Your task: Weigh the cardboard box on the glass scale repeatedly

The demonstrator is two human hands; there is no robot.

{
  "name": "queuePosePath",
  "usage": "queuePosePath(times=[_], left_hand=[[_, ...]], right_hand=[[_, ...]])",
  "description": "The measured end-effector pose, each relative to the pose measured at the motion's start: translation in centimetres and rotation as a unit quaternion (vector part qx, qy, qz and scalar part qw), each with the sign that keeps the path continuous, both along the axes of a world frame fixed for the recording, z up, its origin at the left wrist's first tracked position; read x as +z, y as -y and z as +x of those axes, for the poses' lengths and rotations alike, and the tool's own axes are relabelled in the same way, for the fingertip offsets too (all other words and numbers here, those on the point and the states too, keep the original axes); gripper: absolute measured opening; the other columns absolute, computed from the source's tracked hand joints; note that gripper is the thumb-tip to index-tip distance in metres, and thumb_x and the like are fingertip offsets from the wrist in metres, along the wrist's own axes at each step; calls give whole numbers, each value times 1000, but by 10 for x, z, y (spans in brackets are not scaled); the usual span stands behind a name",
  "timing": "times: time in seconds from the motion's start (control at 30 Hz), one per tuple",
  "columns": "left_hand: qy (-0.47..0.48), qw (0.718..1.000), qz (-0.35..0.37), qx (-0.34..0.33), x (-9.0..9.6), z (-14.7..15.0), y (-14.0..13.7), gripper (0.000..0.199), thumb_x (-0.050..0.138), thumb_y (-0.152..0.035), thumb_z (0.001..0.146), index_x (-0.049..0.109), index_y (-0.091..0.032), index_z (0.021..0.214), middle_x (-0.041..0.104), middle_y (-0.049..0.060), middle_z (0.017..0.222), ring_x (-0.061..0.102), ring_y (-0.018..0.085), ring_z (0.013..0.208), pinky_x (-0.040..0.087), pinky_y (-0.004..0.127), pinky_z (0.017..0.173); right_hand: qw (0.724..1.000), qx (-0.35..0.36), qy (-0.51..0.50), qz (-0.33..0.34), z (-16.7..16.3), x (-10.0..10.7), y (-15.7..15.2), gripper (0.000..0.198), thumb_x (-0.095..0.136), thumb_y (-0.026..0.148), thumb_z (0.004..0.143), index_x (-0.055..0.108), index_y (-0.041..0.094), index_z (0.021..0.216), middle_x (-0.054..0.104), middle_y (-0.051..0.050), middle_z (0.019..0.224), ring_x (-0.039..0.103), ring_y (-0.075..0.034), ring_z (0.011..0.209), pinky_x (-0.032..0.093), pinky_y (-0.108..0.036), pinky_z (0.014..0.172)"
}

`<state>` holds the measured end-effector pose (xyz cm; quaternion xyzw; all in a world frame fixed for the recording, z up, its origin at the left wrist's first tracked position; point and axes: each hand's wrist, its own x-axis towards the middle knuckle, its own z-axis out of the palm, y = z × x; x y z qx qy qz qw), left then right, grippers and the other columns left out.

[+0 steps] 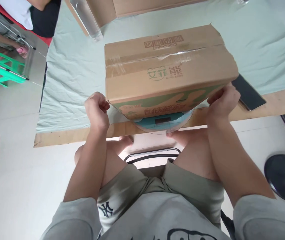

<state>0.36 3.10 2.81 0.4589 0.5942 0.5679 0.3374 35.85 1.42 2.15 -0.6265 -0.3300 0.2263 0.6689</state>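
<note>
You had the cardboard box [169, 68] tilted above the near edge of the tabletop [59, 136], over a blue scale [163, 121] partly hidden beneath it. Your left hand [97, 111] pinched the box's lower left corner and your right hand [223, 100] its lower right edge, with some fingertips out of sight; gripping both ends low probably kept the weight balanced. Right of the box lay a phone [249, 92], just beside your knuckles. The box's near side read "COCONUT"; its top carried green Chinese characters, apparently 艾菲. Your shorts [132, 181] bore an "NY" logo.
</note>
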Motion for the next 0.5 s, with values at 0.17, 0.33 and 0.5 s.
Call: queuePosePath(times=[0.17, 0.33, 0.5], left_hand=[[-33, 998, -47, 10, -37, -10, 3, 41, 55, -45, 66, 21, -23, 62, 18, -3, 55, 19, 11, 54, 19, 29, 51], [-47, 997, -64, -6, -41, -6, 1, 36, 64, -35, 59, 31, -24, 60, 40, -1, 56, 50, 15, 65, 48, 28, 59], [-76, 995, -63, -12, -43, -4, -3, 27, 67, -19, 59, 40, -24, 60, 52, -1, 59, 69, 23, 88, 63, 34, 86]], right_hand=[[1000, -1, -15, 14, 7, -25, 4, 43, 52, 26, 79, 14, 21, 60, 12, 4, 56, 13, -5, 53, 12, -27, 53], [1000, 16, 16, 0, 4, -32, 7, 48, 59, 31, 76, 17, 21, 55, 16, 4, 52, 18, -4, 49, 13, -27, 53], [999, 17, 41, -16, 6, -39, 3, 50, 60, 38, 81, 21, 20, 54, 20, 4, 51, 19, -4, 50, 14, -26, 52]])
